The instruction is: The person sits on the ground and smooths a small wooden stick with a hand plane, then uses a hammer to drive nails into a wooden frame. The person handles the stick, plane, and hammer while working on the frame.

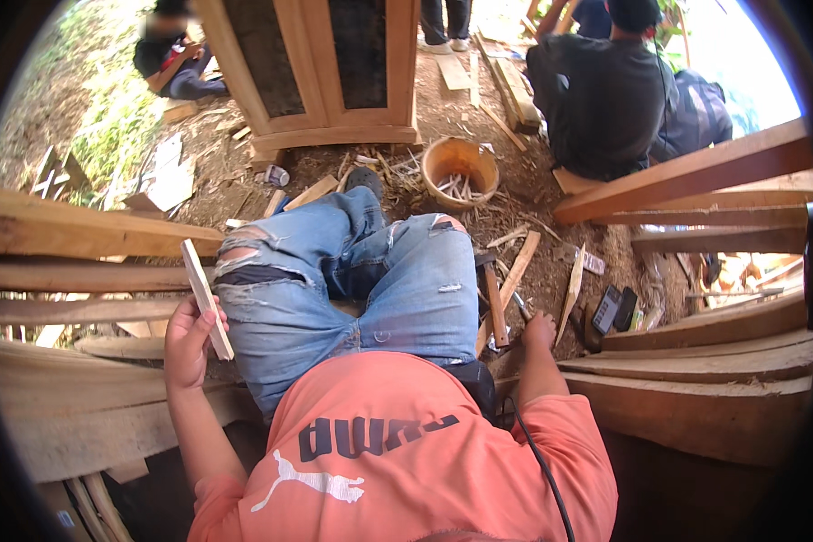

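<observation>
In my left hand (190,341) is a slim, pale wooden strip (205,294), pinched between thumb and fingers and tilted upright beside my left knee. My right hand (539,334) reaches down to the ground at my right, its fingers closed around a thin tool whose narrow, metal-looking end (522,307) points away from me; its exact kind is too small to tell. Just left of that hand stands a hammer (495,303) with a wooden handle and dark head. A pointed wooden stake (572,294) lies to its right.
An orange-brown bucket (461,200) of wood sticks stands ahead, beside an upright panelled wooden piece (334,126). Long beams (686,172) flank me on both sides. A dark device (607,309) lies right. A person (605,90) sits far right, another (176,63) far left.
</observation>
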A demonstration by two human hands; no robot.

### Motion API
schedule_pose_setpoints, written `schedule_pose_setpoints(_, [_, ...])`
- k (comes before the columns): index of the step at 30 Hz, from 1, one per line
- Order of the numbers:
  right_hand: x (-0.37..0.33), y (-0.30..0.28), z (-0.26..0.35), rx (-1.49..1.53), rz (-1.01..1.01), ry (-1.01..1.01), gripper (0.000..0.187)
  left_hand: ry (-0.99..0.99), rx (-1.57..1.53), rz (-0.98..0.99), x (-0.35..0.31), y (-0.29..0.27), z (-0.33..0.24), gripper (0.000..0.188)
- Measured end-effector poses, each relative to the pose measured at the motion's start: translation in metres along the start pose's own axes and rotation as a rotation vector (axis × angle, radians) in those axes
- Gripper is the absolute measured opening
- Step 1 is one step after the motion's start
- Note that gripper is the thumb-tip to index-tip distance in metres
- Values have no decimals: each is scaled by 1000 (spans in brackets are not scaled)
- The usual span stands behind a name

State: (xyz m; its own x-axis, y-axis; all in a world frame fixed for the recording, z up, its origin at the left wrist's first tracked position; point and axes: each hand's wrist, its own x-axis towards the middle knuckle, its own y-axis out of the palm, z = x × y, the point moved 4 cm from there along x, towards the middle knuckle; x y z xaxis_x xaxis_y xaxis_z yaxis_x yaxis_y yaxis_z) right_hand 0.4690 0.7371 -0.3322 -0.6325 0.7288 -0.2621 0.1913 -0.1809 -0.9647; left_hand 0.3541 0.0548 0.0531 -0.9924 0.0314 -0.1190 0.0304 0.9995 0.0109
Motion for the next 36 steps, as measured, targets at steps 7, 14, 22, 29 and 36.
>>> schedule_pose_setpoints(7, [19, 23, -10, -21, 308, -97, 34, 114, -3, -57, -24, -8, -30, 35])
schedule_pose_setpoints(14, [52, 51, -22, 215, 427, -32, 39, 247, -92, -36, -22, 11, -63, 37])
schedule_pose_setpoints(22, [38, 73, -2, 344, 375, -21, 47, 133, -43, 2, 20, 49, -46, 32])
schedule_pose_setpoints(29, [34, 91, -18, 173, 288, -142, 44, -1, -59, 35, 54, 84, -12, 31])
schedule_pose_setpoints(36, [20, 84, -18, 1304, 817, 437, 21, -129, -405, 260, 76, 106, 17, 45])
